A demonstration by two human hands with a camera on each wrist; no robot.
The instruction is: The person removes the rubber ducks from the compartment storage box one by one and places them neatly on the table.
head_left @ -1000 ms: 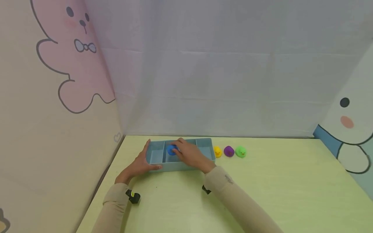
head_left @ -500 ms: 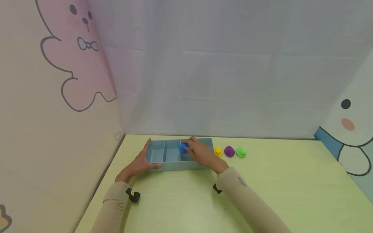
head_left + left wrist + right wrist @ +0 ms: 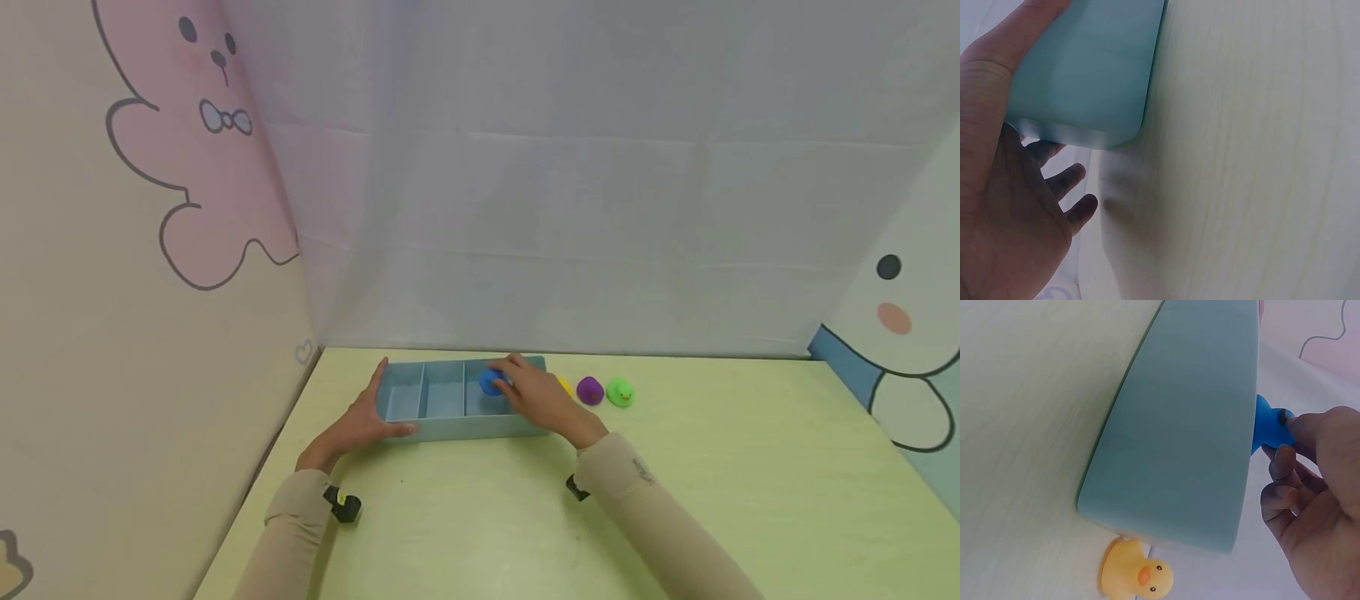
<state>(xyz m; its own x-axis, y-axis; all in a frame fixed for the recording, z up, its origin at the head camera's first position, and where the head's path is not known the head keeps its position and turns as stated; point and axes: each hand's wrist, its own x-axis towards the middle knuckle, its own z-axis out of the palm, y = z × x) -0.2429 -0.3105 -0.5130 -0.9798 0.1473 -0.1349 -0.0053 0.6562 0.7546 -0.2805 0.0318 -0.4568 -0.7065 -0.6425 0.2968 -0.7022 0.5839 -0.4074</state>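
Observation:
A long pale-blue divided box (image 3: 465, 427) lies across the far left part of the table. My left hand (image 3: 360, 425) grips its left end, thumb along the front wall (image 3: 1085, 69) and fingers spread to the back. Between thumb and fingertips, my right hand (image 3: 546, 397) pinches a blue rubber duck (image 3: 491, 382). The duck is at the third compartment from the left; in the right wrist view, part of the blue duck (image 3: 1269, 425) shows above the rim and its lower part is hidden. The two left compartments hold nothing. My right hand covers much of the rightmost one.
Right of the box sit a yellow rubber duck (image 3: 1125, 572), close to its end wall, a purple rubber duck (image 3: 590, 391) and a green rubber duck (image 3: 621, 392). Behind the table (image 3: 480, 517) hangs a pale curtain (image 3: 570, 208); a printed wall stands at the left.
My right hand has carried the blue duck rightward along the box, from the second compartment to the third. The left hand keeps its place on the box.

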